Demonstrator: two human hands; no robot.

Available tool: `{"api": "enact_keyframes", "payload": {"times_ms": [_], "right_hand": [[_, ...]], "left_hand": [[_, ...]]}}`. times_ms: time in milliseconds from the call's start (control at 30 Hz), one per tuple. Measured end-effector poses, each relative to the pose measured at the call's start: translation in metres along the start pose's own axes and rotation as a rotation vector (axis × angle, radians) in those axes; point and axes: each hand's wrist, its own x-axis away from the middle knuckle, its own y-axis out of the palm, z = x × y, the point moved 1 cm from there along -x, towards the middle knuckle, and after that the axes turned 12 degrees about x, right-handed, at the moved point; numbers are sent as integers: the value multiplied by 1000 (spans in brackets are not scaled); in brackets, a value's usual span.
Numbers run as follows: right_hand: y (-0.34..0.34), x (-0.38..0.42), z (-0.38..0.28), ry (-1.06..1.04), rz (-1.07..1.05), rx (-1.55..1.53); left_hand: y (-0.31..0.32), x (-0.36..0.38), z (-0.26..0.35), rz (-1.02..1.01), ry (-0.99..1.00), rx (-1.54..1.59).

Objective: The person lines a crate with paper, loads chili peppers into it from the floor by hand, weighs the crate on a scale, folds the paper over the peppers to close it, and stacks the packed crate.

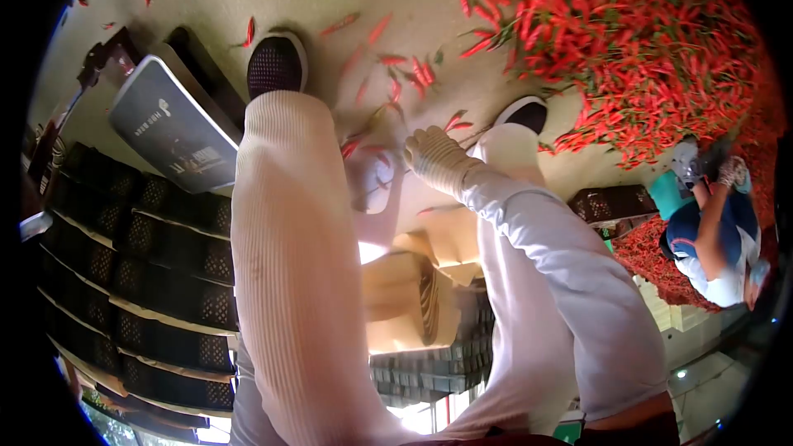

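My right hand [438, 161], in a cream striped glove with a white sleeve above it, hangs between my knees. Its fingers are curled closed, and what they hold, if anything, is hidden. Just beyond it lie a few red chili peppers [457, 122] on the floor. More chili peppers [420, 73] are scattered farther ahead, some blurred. Left of the hand, beside my left leg [289, 223], is a pale blurred shape [373, 186] that I cannot identify. My left hand cannot be made out; only a pale sleeve [248, 396] shows low beside that leg.
A large heap of red chili peppers [652, 49] covers the floor at upper right. Another person [714, 227] sits beside it. Stacked black crates [157, 281] stand at left, near a dark printed panel [178, 128]. Cardboard boxes [405, 301] show between my legs.
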Motion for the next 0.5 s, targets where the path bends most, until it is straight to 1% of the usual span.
{"api": "enact_keyframes", "payload": {"times_ms": [67, 100, 133, 167, 233, 267, 367, 433, 500], "right_hand": [[41, -33, -17, 124, 217, -290], [41, -45, -24, -20, 237, 28], [38, -57, -31, -152, 306, 347], [38, -63, -32, -244, 292, 467], [34, -68, -18, -347, 212, 493], [30, -66, -8, -361, 190, 501], [15, -50, 47, -343, 124, 509], [-2, -31, 98, -254, 132, 512], [-26, 0, 155, -90, 169, 473]], "left_hand": [[5, -4, 6, -2, -10, 38], [6, -4, 7, -7, -19, 55], [7, -4, 9, -15, -27, 67], [7, -5, 10, -26, -32, 76], [7, -8, 12, -40, -34, 89], [7, -9, 13, -48, -35, 95], [7, -13, 13, -70, -33, 106], [9, -14, 14, -74, -35, 118], [9, -9, 16, -90, -41, 120]]}}
